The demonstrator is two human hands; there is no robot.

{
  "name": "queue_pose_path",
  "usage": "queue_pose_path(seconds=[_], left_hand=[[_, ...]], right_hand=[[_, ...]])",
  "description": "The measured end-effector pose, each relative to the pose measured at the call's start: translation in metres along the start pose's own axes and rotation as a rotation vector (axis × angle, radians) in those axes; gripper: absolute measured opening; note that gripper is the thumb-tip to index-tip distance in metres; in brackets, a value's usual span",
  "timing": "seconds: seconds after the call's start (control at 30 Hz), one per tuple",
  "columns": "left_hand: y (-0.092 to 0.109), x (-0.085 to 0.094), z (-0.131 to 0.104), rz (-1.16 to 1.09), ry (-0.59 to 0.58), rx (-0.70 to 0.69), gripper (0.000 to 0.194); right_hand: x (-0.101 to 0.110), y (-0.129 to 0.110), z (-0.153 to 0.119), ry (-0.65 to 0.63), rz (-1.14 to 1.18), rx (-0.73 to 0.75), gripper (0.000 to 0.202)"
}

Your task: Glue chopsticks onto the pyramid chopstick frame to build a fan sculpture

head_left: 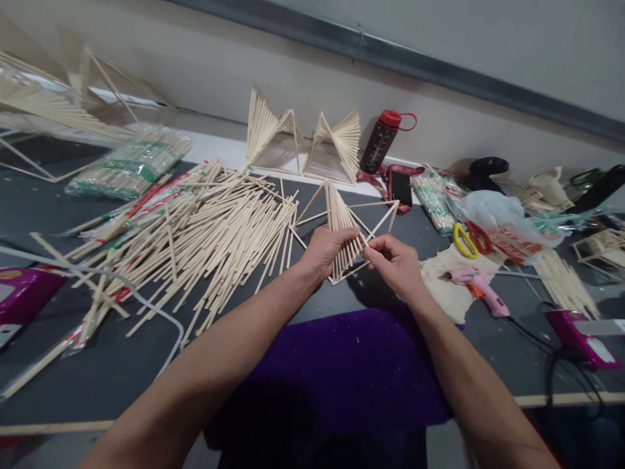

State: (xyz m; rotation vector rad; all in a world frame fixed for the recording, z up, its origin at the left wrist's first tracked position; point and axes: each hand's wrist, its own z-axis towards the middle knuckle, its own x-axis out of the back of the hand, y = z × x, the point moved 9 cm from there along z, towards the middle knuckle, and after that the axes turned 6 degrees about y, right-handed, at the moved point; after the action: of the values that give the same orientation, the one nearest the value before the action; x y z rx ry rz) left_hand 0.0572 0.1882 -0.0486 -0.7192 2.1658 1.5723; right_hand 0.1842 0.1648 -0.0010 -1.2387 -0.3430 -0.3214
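Left hand [326, 251]: fingers curled over the near left side of a fan-shaped frame of pale wooden sticks [344, 228], gripping it.
Right hand [396, 260]: fingers pinched narrow on one thin stick at the frame's near right edge.
Stick frame: on the dark grey surface [122, 365], just beyond a purple cloth [351, 365]; its packed sticks run with their long axis away from the person, fanning out toward the far end, inside a square outline of single sticks.
Loose pile of pale wooden sticks [205, 234]: left of the frame, touching its left corner, most sticks lying slantwise from near left to far right.
Clear plastic packet of sticks [131, 163]: far left, filled with bundled sticks.
Finished stick fans [303, 140]: two, standing against the wall.
Brown bottle with red cap [382, 140]: upright beside them; contents cannot be told.
Yellow-and-red scissors [469, 238]: right, near a crumpled clear plastic bag [502, 225].
Pink glue gun [476, 286]: lying on a pale cloth, near the right hand.
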Motion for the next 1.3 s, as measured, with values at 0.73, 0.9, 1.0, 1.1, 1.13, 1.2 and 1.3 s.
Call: queue_pose_path(seconds=[0.73,0.9,1.0,1.1,1.13,1.2,1.3], left_hand=[[0.000,-0.010,-0.004,0.021,-0.091,-0.008,0.010],[0.000,-0.003,-0.003,0.032,-0.017,-0.010,0.012],[-0.001,-0.002,-0.002,0.028,0.003,0.002,0.014],[-0.002,-0.003,-0.002,0.015,-0.018,0.011,0.014],[-0.003,-0.005,-0.003,0.010,-0.030,0.013,0.014],[-0.003,-0.005,-0.003,0.008,-0.036,0.015,0.014],[-0.002,-0.003,-0.003,0.016,-0.009,0.010,0.014]], right_hand=[[-0.001,0.008,0.001,-0.053,0.203,-0.124,0.033],[-0.002,0.007,0.000,-0.058,0.126,-0.093,0.025],[-0.001,0.003,-0.001,-0.043,0.060,-0.060,0.021],[-0.001,-0.001,-0.001,-0.031,0.016,-0.033,0.020],[-0.002,-0.002,-0.001,-0.031,0.010,-0.028,0.021],[-0.002,-0.002,-0.002,-0.035,0.010,-0.022,0.021],[-0.003,-0.002,-0.002,-0.045,0.020,-0.020,0.021]])
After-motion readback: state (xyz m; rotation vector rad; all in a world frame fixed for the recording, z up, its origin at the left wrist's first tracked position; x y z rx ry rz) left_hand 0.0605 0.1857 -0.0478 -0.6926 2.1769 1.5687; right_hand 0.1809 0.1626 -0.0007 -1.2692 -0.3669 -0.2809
